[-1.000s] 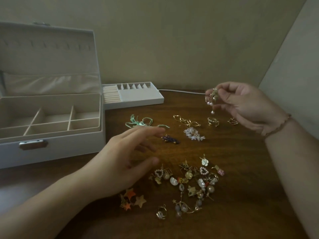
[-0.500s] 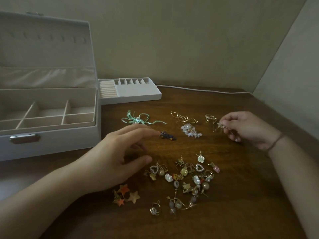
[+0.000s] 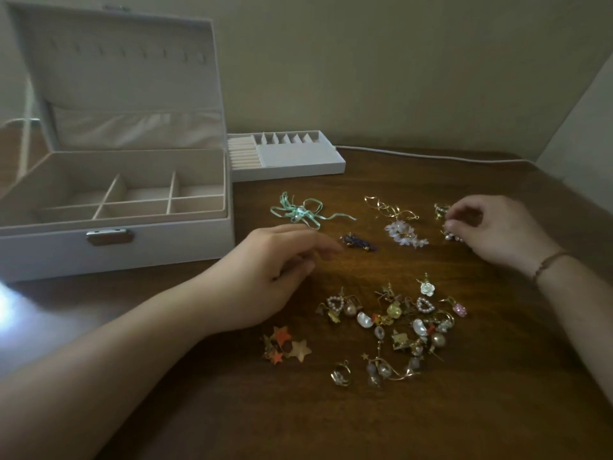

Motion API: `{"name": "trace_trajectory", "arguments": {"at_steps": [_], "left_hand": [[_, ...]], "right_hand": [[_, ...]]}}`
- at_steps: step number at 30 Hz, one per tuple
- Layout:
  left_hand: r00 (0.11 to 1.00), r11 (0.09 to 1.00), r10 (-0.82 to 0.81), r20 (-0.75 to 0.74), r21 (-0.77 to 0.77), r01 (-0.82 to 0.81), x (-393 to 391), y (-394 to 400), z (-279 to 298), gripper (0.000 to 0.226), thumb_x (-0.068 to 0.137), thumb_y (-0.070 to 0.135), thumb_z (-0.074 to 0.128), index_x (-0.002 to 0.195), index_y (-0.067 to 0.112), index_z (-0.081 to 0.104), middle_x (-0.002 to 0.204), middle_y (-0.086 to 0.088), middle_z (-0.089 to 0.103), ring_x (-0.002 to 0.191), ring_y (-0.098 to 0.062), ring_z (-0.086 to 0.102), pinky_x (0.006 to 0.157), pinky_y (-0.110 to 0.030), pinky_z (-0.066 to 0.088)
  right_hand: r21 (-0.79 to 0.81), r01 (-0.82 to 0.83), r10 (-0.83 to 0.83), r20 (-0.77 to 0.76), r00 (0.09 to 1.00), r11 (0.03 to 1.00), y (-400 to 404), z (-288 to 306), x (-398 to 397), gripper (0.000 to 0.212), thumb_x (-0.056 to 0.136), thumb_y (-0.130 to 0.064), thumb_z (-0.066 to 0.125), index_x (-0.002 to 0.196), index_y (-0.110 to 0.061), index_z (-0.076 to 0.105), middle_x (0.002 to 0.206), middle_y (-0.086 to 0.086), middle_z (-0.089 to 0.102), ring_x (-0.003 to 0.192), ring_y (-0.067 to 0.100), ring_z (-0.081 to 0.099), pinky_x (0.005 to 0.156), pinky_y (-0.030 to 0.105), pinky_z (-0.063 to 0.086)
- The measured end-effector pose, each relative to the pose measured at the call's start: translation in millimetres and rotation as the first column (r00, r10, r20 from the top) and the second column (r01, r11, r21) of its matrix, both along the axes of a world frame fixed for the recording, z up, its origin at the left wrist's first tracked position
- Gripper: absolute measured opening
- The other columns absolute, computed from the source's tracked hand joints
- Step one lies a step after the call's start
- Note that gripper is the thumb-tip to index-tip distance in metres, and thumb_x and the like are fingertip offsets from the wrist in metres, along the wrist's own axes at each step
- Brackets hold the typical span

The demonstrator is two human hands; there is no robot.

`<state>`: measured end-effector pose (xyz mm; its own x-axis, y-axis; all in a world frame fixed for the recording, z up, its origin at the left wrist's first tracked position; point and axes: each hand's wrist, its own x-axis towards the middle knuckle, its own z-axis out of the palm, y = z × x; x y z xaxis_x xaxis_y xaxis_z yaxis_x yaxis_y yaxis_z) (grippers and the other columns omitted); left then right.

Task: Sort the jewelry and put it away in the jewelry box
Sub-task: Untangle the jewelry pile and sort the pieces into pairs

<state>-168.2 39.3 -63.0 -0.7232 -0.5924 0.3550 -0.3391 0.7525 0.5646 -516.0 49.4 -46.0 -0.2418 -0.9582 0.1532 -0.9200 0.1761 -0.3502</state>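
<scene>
Resting low over the wooden table (image 3: 497, 410), the right hand (image 3: 497, 230) curls its fingertips onto a small pearl earring (image 3: 452, 235) (a pinch, as far as the blur allows); the left hand (image 3: 265, 273) hovers with loosely bent fingers, holding nothing, beside a purple piece (image 3: 360, 242); the mixed jewelry pile (image 3: 394, 323) lies near the front; the white jewelry box (image 3: 116, 240) stands open at left, its removed tray (image 3: 298, 161) just beside it.
</scene>
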Motion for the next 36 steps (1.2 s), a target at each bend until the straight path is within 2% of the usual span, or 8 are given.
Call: {"name": "trace_trajectory", "arguments": {"at_steps": [3, 7, 12, 16, 22, 25, 32, 36], "left_hand": [[0.998, 0.999, -0.023, 0.064, 0.036, 0.021, 3, -2, 4, 0.035, 0.095, 0.005, 0.063, 0.116, 0.032, 0.069, 0.108, 0.017, 0.066, 0.101, -0.007, 0.065, 0.084, -0.031, 0.056], [0.982, 0.984, -0.100, 0.160, 0.160, 0.074, 9, -2, 15, 0.025, 0.093, 0.018, 0.070, 0.107, 0.039, 0.069, 0.103, 0.019, 0.067, 0.098, -0.008, 0.066, 0.083, -0.031, 0.055], [0.890, 0.937, -0.262, 0.373, 0.321, 0.141, 26, -3, 33, 0.018, 0.089, 0.033, 0.075, 0.107, 0.034, 0.070, 0.088, 0.015, 0.065, 0.075, -0.004, 0.062, 0.063, -0.015, 0.047], [0.804, 0.950, -0.285, 0.522, 0.264, 0.165, 32, -5, 33, 0.030, 0.086, 0.047, 0.073, 0.115, 0.040, 0.068, 0.098, 0.017, 0.064, 0.087, -0.004, 0.061, 0.071, -0.018, 0.050], [0.805, 0.939, -0.332, 0.492, 0.254, 0.232, 37, -10, 29, 0.045, 0.073, 0.063, 0.066, 0.115, 0.047, 0.065, 0.099, 0.023, 0.060, 0.086, -0.003, 0.063, 0.065, -0.013, 0.049], [0.791, 0.938, -0.341, 0.508, 0.236, 0.252, 38, -13, 24, 0.046, 0.068, 0.064, 0.070, 0.113, 0.053, 0.061, 0.102, 0.024, 0.058, 0.086, -0.004, 0.062, 0.065, -0.021, 0.055], [0.784, 0.935, -0.336, 0.521, 0.284, 0.212, 34, -9, 26, 0.029, 0.071, 0.052, 0.073, 0.098, 0.050, 0.065, 0.099, 0.018, 0.060, 0.089, -0.009, 0.062, 0.072, -0.031, 0.055], [0.800, 0.911, -0.381, 0.463, 0.338, 0.237, 33, -5, 33, 0.026, 0.081, 0.035, 0.078, 0.105, 0.040, 0.070, 0.100, 0.012, 0.062, 0.093, -0.015, 0.063, 0.076, -0.029, 0.052]], "right_hand": [[-0.051, -0.010, 0.007, -0.049, 0.999, 0.999, 5, 4, 8, 0.010, 0.090, -0.034, 0.065, 0.098, -0.038, 0.063, 0.099, -0.007, 0.062, 0.088, 0.013, 0.056, 0.067, 0.029, 0.046], [-0.212, -0.102, 0.054, -0.221, 0.974, 0.972, 22, 15, 24, 0.016, 0.091, -0.027, 0.064, 0.105, -0.026, 0.069, 0.090, -0.002, 0.065, 0.076, 0.014, 0.054, 0.056, 0.019, 0.036], [-0.478, -0.487, 0.424, -0.240, 0.873, 0.731, 53, 26, 91, 0.011, 0.089, -0.020, 0.068, 0.097, -0.013, 0.072, 0.089, -0.001, 0.068, 0.079, 0.014, 0.061, 0.070, 0.012, 0.043], [-0.308, -0.759, 0.723, -0.245, 0.646, 0.574, 79, 17, 147, 0.022, 0.088, -0.039, 0.065, 0.096, -0.021, 0.075, 0.091, -0.008, 0.066, 0.086, 0.015, 0.058, 0.070, 0.035, 0.049], [0.017, -0.828, 0.773, -0.371, 0.515, 0.560, 99, 3, 170, 0.041, 0.085, -0.063, 0.052, 0.104, -0.033, 0.072, 0.095, -0.013, 0.058, 0.086, 0.014, 0.053, 0.063, 0.036, 0.049], [0.031, -0.845, 0.780, -0.402, 0.479, 0.534, 100, 2, 171, 0.037, 0.086, -0.061, 0.054, 0.102, -0.035, 0.073, 0.098, -0.013, 0.060, 0.088, 0.015, 0.054, 0.063, 0.036, 0.050], [-0.040, -0.952, 0.867, -0.402, 0.294, 0.304, 105, -4, 175, 0.026, 0.095, -0.043, 0.054, 0.088, -0.029, 0.076, 0.094, -0.012, 0.069, 0.085, 0.015, 0.061, 0.060, 0.033, 0.046], [-0.021, -0.936, 0.845, -0.424, 0.328, 0.352, 104, -4, 173, 0.021, 0.090, -0.046, 0.063, 0.085, -0.030, 0.075, 0.091, -0.013, 0.069, 0.083, 0.016, 0.061, 0.058, 0.032, 0.047]]}}
